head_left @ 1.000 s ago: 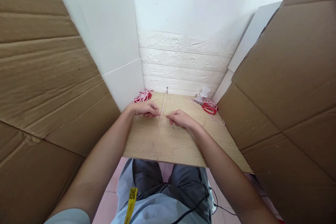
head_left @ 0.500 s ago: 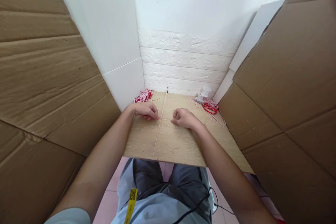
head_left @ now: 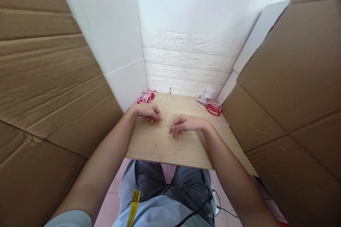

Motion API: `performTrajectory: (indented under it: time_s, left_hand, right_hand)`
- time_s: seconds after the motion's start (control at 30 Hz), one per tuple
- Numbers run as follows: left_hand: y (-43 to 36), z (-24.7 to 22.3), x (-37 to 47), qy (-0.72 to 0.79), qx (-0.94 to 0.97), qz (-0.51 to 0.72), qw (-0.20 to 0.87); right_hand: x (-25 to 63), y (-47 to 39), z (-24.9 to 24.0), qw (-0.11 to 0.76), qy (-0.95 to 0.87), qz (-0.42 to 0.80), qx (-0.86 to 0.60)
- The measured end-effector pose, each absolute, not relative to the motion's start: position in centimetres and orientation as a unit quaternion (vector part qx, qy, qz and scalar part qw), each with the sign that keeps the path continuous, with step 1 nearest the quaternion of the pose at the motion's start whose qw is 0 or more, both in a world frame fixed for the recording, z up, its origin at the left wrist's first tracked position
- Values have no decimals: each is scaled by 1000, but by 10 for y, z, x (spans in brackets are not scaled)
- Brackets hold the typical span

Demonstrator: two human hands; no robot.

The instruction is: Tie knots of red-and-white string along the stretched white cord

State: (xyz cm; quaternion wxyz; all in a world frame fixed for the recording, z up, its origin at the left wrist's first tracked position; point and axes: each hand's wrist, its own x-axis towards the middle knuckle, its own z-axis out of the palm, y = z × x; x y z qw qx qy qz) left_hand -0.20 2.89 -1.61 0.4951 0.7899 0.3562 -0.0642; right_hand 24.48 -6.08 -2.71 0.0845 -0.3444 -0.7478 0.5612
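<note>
A pale pink cord (head_left: 159, 138) runs taut from a small dark hook (head_left: 170, 90) at the wall to the front edge of the wooden board (head_left: 183, 152). My left hand (head_left: 149, 112) is closed in a pinch just left of the cord, on a thin thread that crosses it. On the cord's right side, my right hand (head_left: 183, 125) is bent down at the wrist, thumb and forefinger pinched on the fine thread (head_left: 167, 125). Its other fingers hang loosely below. The thread is very thin and hard to follow between the hands.
A tangle of red and pink cords (head_left: 147, 96) lies at the back left. Red-handled scissors (head_left: 213, 109), white spools (head_left: 208, 93) and loose pink cords (head_left: 222, 121) are at the back right. Cardboard walls (head_left: 290, 88) flank the board, and a white brick-pattern wall (head_left: 189, 56) stands behind it.
My right hand has moved slightly down and closer to the taut cord, turning so its fingers point down-left. My left hand stays nearly still beside the cord.
</note>
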Motion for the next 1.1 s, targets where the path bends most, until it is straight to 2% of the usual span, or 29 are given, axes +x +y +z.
performTrajectory:
  time_s: [0.1,0.17,0.27,0.33,0.4,0.67,1.1]
  left_hand:
    - [27,-14,-1,356,790,-65,494]
    - [26,-13,-1,358,791,-66,492]
    - [24,-12,0,367,789,-57,490]
    - [25,-12,-1,376,788,-45,485]
    - [25,-13,-1,383,790,-32,478]
    - [24,-12,4,394,800,-52,450]
    - [29,-23,6,395,810,-56,429]
  right_hand:
    - [247,-67,-20,9,-733,611,-298]
    - [247,-68,-20,16,-735,614,-289]
    - [244,-61,-28,128,-751,557,-331]
    - [240,-54,-39,234,-760,464,-391]
    - [236,-49,-49,294,-757,383,-442]
    - [222,-48,-67,277,-801,316,-427]
    - [217,-46,-76,247,-810,325,-421]
